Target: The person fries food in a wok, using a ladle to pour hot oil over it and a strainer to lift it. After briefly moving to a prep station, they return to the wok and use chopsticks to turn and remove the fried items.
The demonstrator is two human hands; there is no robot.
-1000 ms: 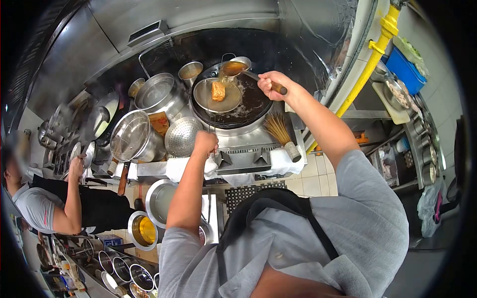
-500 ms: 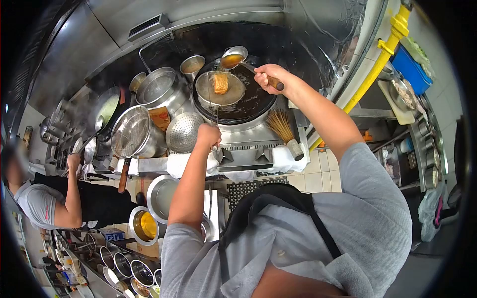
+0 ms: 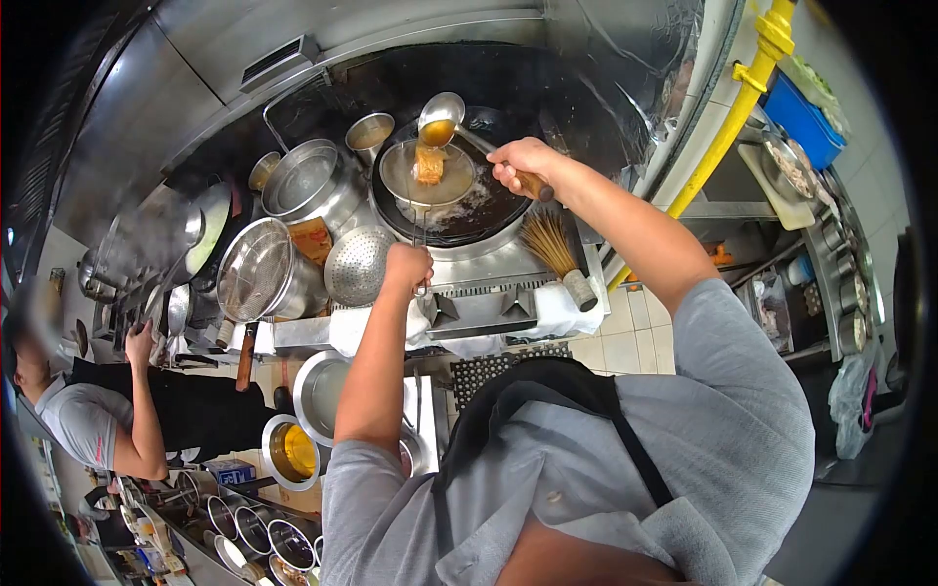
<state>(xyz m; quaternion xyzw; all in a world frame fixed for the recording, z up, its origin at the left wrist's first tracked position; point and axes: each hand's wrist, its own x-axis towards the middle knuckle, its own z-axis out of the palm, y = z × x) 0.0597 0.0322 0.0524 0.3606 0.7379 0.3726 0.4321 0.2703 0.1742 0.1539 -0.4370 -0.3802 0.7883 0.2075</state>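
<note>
My right hand [image 3: 526, 166] is closed on the wooden handle of a ladle [image 3: 445, 109]. The ladle's bowl tilts over a golden-brown block of food [image 3: 429, 165], and amber liquid runs from it onto the block. Below, the block rests in a round mesh strainer [image 3: 399, 179]. My left hand [image 3: 408, 266] grips the strainer's wire handle. The strainer is over a large dark wok [image 3: 479, 223], where liquid splashes and bubbles.
Left of the wok are a perforated skimmer [image 3: 362, 266], a pot with a mesh basket [image 3: 256, 269] and a lidded-looking steel pot [image 3: 301, 179]. A bamboo brush [image 3: 550, 246] stands at right. A co-worker [image 3: 127, 415] stirs a steaming wok [image 3: 210, 234] at far left.
The ladle has moved slightly left and tipped further, pouring onto the food block. Bubbling in the wok has grown. The co-worker's ladle has shifted within their wok.
</note>
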